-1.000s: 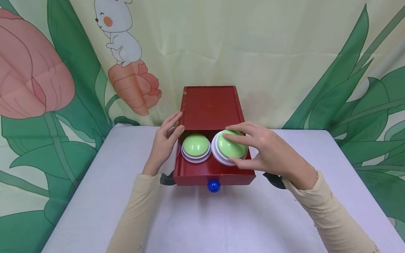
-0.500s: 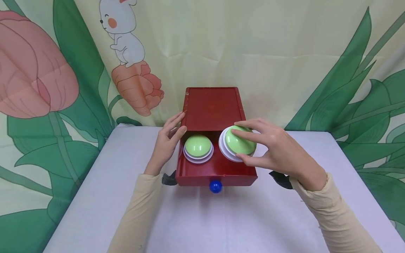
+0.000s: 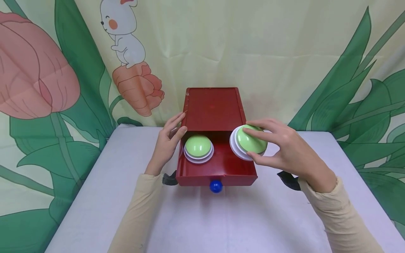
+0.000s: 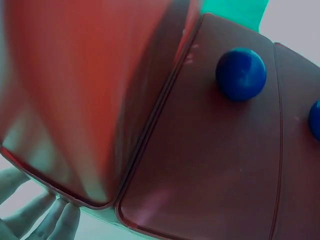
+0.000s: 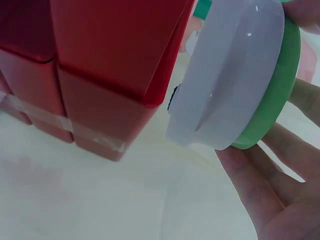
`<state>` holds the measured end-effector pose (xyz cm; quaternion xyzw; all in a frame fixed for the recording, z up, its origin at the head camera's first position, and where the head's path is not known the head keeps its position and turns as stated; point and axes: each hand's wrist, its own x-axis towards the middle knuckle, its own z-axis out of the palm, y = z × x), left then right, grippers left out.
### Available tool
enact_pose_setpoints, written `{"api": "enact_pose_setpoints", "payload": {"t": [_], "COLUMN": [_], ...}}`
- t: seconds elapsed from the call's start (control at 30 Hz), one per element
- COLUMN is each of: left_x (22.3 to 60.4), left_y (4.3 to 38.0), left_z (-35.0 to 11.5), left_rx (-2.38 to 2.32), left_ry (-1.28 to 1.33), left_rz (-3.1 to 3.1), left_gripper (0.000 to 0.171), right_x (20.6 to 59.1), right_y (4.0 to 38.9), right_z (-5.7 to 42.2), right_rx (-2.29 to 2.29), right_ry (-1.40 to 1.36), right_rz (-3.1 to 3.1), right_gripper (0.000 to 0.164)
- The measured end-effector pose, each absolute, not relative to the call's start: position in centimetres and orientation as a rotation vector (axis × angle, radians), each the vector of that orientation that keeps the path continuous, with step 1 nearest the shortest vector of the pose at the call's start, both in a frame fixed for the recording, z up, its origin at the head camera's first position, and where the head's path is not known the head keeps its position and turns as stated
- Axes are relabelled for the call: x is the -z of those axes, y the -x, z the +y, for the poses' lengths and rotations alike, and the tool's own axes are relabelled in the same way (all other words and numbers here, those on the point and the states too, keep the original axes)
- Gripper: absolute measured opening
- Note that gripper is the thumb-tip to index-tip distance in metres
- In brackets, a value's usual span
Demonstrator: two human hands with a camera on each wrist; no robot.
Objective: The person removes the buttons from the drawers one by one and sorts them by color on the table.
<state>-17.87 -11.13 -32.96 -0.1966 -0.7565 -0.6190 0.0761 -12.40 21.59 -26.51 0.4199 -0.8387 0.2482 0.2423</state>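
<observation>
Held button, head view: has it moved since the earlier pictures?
Yes: the held button is now farther right of the blue knob, reaching partly past the drawer on that side.

Grn/wht button (image 3: 250, 142) tilted in R hand (image 3: 284, 146) nr red drawer (image 3: 221, 167)

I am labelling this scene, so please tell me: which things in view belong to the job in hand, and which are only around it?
Likely job: held green-domed button; right hand; red cabinet; left hand at its side; open red drawer; blue knob; perhaps second green-domed button inside.

Only surroundings: rabbit-print backdrop; white table.
</observation>
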Motion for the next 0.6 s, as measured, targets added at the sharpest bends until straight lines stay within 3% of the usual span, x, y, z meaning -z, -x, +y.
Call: {"api": "enact_pose_setpoints", "payload": {"t": [0.3,0.6], "left_x": [32.9,32.9], "left_y": [17.8,17.7], "left_z": [-11.1,-11.1], "left_rx": [1.848,1.859], "left_ry": [0.592,0.591], "left_rz": [-2.268,-2.257], "left_gripper": [0.050,0.049], "right_x": [27.1,27.9], "right_y": [12.3,12.6], "right_z": [22.9,24.1], "right_rx": [-0.693,-0.721], "right_ry": [-1.089,-1.061], "right_rz": [-2.291,-2.272], "right_gripper": [0.062,0.058]}}
